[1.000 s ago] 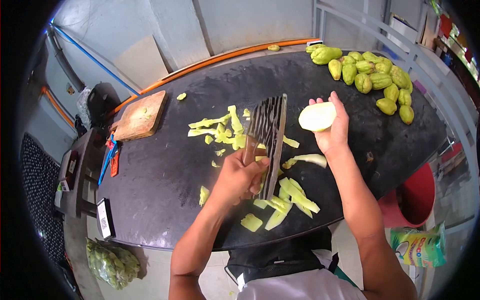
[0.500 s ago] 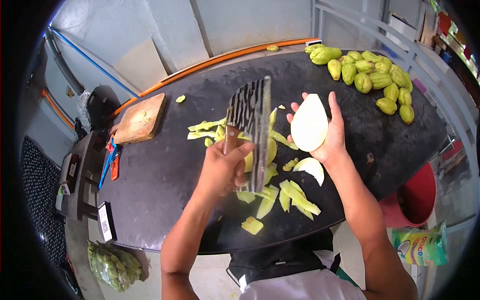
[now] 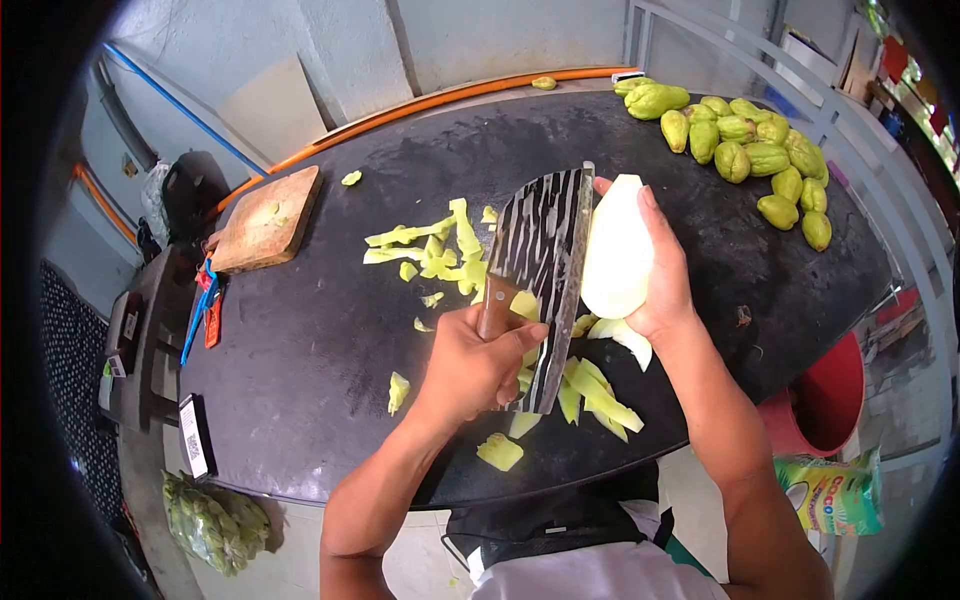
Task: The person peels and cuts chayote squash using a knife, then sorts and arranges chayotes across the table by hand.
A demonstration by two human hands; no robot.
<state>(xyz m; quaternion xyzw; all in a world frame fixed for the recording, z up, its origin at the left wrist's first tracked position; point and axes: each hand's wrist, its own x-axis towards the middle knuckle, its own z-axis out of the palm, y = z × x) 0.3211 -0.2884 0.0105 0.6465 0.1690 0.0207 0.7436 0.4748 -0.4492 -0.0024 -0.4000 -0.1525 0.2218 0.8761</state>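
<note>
My left hand is closed around the wooden handle of a cleaver with a black-and-silver striped blade. The blade stands nearly upright, its edge facing right. Beside that edge, a pale teardrop-shaped chayote piece lies in my right hand, thumb along its right side and a fingertip showing behind its top. Whether blade and chayote touch, I cannot tell. Below them are a white curved slice and several pale green strips, partly hidden by the blade. More green peelings lie left of the cleaver.
Several whole chayotes are piled at the table's back right. A wooden chopping board rests at the left, near an orange-handled tool. A phone-like object sits on the left edge. A red bin stands right of the table.
My left hand has brought the cleaver rightward to the chayote's left side, turning more of the blade's face into view. My right hand's fingers have closed in around the chayote.
</note>
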